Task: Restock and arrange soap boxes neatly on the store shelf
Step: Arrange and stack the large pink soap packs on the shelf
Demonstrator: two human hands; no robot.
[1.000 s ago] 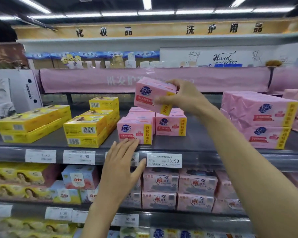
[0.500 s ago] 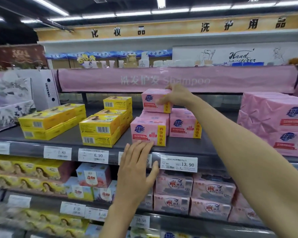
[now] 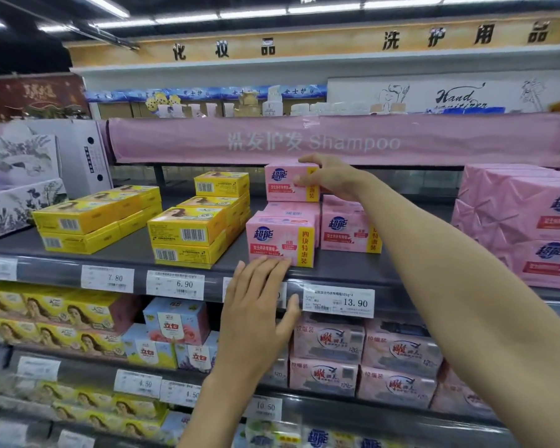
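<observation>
The right hand (image 3: 332, 177) grips the upper pink soap box (image 3: 288, 184) by its right end, thumb on the printed face and fingers curled over the top. That hold likely keeps the label facing out while the box is set square on the pink boxes behind the front pink box (image 3: 280, 240); whether it already rests on them I cannot tell.

The left hand (image 3: 259, 305) lies flat with fingers straight and close together, its tips touching the lower edge of the front box at the shelf lip (image 3: 401, 282); I judge it is steadying that box so the row does not slide forward.

This shelf holds three groups: stacked yellow boxes (image 3: 188, 227) on the left, the pink soap with a second front box (image 3: 349, 232) in the middle, and large pink wrapped packs (image 3: 524, 221) on the right. The tier below is packed with more boxes.
</observation>
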